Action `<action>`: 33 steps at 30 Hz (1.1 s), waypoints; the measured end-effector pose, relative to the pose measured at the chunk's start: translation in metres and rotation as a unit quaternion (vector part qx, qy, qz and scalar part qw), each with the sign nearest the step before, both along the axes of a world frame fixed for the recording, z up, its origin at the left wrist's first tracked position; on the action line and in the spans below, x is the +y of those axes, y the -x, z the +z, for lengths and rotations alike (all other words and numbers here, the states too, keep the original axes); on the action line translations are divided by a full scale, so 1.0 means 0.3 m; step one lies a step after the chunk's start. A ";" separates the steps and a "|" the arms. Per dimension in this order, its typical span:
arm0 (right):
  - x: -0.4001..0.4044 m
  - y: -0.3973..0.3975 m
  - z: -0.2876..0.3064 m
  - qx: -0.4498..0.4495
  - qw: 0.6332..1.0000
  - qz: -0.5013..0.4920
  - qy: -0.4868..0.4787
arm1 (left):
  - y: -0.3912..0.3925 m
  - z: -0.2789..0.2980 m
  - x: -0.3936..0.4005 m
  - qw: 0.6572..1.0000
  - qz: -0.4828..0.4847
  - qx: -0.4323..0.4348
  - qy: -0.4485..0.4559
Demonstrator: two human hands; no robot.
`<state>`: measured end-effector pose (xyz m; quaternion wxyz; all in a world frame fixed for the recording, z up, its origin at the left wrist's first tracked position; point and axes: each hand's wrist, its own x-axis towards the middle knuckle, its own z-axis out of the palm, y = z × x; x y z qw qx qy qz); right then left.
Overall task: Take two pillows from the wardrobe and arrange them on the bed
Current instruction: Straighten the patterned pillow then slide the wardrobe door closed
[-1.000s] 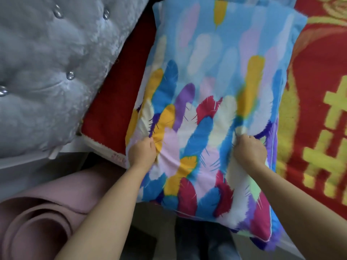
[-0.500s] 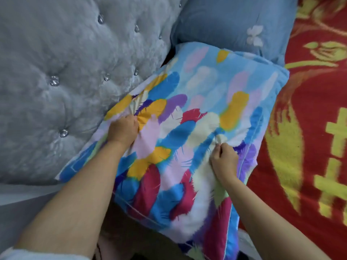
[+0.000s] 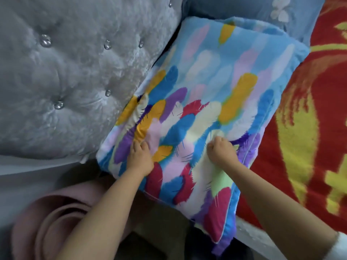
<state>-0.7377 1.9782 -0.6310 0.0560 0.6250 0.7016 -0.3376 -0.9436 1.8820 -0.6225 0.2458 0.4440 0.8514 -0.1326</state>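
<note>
A pillow with a bright feather print (image 3: pixel 216 94) lies at the head of the bed, its left edge against the grey tufted headboard (image 3: pixel 71 72) and its near end hanging over the bed's side. My left hand (image 3: pixel 140 158) pinches the fabric near the pillow's lower left. On the lower right of the pillow, my right hand (image 3: pixel 221 151) is closed on the cover. A second pillow, plain blue with a white flower (image 3: pixel 262 12), sits beyond it at the top, partly covered by the feather pillow.
A red blanket with yellow patterns (image 3: pixel 309 119) covers the bed to the right. A rolled pink mat (image 3: pixel 62 218) stands at the lower left beside the bed. The bed's pale side edge (image 3: pixel 249 233) runs under my right forearm.
The feather pillow has shifted right and back from the headboard, and my hands have come nearer with it. The rolled pink mat is in view again.
</note>
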 end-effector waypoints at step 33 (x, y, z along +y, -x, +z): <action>-1.469 -0.241 1.115 0.227 0.606 0.743 -0.174 | -1.089 1.106 -1.703 0.831 0.430 0.321 -0.146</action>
